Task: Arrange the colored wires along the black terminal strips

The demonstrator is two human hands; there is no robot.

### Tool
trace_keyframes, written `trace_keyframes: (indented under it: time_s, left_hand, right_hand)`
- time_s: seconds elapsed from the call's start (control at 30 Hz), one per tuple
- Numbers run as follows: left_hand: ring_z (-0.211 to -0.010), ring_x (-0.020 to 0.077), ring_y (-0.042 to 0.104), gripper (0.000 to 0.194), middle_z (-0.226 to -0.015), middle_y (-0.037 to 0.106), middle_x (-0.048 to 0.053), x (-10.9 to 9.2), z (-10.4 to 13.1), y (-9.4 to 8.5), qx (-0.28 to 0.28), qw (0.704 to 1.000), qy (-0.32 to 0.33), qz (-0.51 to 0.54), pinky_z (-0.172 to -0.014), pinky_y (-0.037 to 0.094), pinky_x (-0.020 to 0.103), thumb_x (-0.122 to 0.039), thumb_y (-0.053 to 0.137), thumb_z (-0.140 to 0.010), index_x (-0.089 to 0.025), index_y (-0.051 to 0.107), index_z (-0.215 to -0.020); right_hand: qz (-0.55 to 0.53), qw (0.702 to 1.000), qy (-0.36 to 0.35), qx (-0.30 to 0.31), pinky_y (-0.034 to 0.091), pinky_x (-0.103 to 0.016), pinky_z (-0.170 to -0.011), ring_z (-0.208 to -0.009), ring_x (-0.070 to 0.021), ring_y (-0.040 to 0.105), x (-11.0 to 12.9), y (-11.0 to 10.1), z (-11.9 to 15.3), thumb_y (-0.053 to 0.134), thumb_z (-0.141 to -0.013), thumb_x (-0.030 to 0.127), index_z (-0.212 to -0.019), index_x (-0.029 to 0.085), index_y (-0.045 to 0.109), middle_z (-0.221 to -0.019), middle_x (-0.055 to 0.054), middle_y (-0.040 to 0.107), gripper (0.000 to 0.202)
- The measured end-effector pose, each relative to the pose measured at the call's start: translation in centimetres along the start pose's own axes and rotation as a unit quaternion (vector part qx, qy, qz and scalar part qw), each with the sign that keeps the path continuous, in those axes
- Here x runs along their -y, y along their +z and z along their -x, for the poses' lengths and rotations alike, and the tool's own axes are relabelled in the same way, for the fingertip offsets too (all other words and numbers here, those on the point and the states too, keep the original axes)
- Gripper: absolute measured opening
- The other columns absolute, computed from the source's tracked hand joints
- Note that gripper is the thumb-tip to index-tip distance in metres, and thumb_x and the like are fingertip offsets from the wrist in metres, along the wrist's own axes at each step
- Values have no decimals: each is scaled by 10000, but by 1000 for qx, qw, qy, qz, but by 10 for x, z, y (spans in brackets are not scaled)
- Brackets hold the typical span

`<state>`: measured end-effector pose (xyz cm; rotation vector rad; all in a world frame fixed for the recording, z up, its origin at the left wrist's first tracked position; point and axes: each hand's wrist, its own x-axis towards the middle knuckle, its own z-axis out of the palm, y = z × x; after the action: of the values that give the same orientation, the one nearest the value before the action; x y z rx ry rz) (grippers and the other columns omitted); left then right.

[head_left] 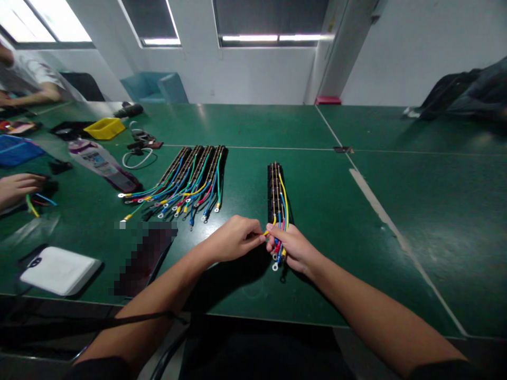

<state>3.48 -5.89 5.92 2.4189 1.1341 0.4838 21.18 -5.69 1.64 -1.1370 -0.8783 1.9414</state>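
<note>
I wear dark, apparently black sleeves: the left sleeve (pixel 101 368) and right sleeve (pixel 441 369) show at the picture's lower edge, leaving my forearms (pixel 360 301) bare. My left hand (pixel 236 238) and right hand (pixel 296 248) are ungloved, with slender fingers. Dark clothing (pixel 257 351) seems to cover my lap, its details lost in shadow.
</note>
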Motion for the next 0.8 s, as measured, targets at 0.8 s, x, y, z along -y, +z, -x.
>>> trace_keyframes:
  time_s: [0.8]
  left_hand:
    - [-551,89,513,246,-621,592,-9,12,6,32,-112,993,-10,46,-542,343,207,-327,512,-891,-148,570,-731]
  right_hand:
    - [-42,999,-1,6,413,-179,-392,-389,-81,514,-4,-3,1,647,-806,314,-703,147,535,-471,26,550,226]
